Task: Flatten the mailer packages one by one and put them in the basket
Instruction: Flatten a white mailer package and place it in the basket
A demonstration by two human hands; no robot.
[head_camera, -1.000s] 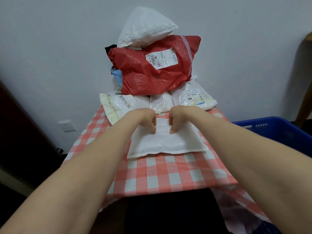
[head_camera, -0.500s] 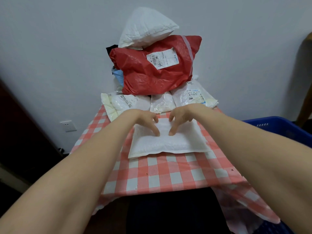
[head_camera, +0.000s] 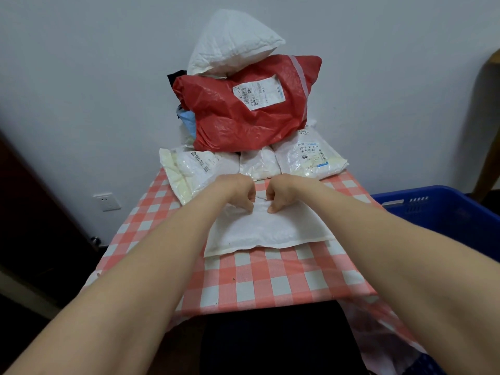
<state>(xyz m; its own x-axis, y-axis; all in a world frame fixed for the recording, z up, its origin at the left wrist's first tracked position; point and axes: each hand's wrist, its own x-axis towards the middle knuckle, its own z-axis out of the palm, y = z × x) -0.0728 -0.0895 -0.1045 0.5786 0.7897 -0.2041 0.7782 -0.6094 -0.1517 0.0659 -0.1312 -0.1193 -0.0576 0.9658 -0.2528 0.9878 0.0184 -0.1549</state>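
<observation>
A flat white padded mailer [head_camera: 270,231] lies on the red-and-white checked table [head_camera: 270,280] in front of me. My left hand [head_camera: 240,193] and my right hand [head_camera: 281,193] sit side by side on its far middle part, fingers curled under, pressing down on it with knuckles and fingertips. Neither hand lifts the mailer. The blue plastic basket [head_camera: 443,209] stands off the table's right side, and only its rim and wall show.
A pile of mailers fills the table's back: a big red one [head_camera: 243,117], a puffy white one [head_camera: 232,41] on top, and three white ones [head_camera: 194,169] along the bottom. A wall socket [head_camera: 107,202] is at the left, and a wooden post [head_camera: 489,125] at the far right.
Half a second ago my fingers were stretched out over the mailer. They have curled back under, and both hands sit slightly nearer its far edge.
</observation>
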